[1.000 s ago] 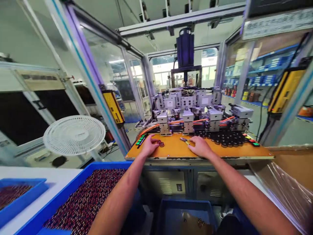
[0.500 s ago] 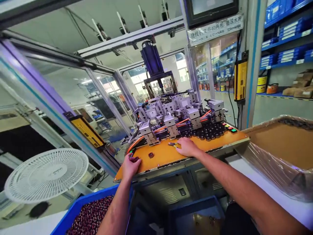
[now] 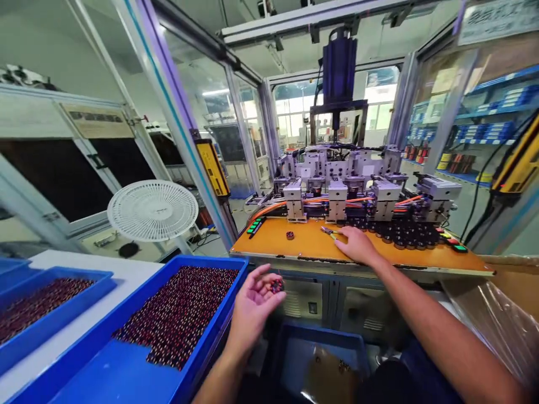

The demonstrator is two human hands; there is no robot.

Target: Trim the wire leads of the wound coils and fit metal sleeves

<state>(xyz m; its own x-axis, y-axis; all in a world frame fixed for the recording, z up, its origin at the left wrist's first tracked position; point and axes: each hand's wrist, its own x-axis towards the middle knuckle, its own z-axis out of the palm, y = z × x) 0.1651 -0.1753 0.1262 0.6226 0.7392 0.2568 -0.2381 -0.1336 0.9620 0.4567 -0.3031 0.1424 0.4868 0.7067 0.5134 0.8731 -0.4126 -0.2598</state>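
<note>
My left hand (image 3: 256, 303) is raised in front of the bench edge, its fingers and thumb closed on a small round wound stator (image 3: 277, 285) with dark and reddish windings. On the orange bench top, my right hand (image 3: 357, 244) has its fingers around the yellow handles of a pair of small pliers (image 3: 330, 232); the jaws point left and away from me. A single stator (image 3: 290, 235) sits on the bench to the left of the pliers. Many black round parts (image 3: 410, 234) stand close together to the right of my right hand.
Behind the bench top (image 3: 261, 247) stands a row of metal fixtures (image 3: 337, 199) with orange hoses. At left, a blue tray (image 3: 242, 266) holds rows of stators. A white fan (image 3: 154, 210) is beyond it. Another blue bin (image 3: 322, 331) lies below the bench.
My left hand has lifted from the bench's left end with a stator and come back towards me. My right hand stays at the pliers. The view has turned left and down.
</note>
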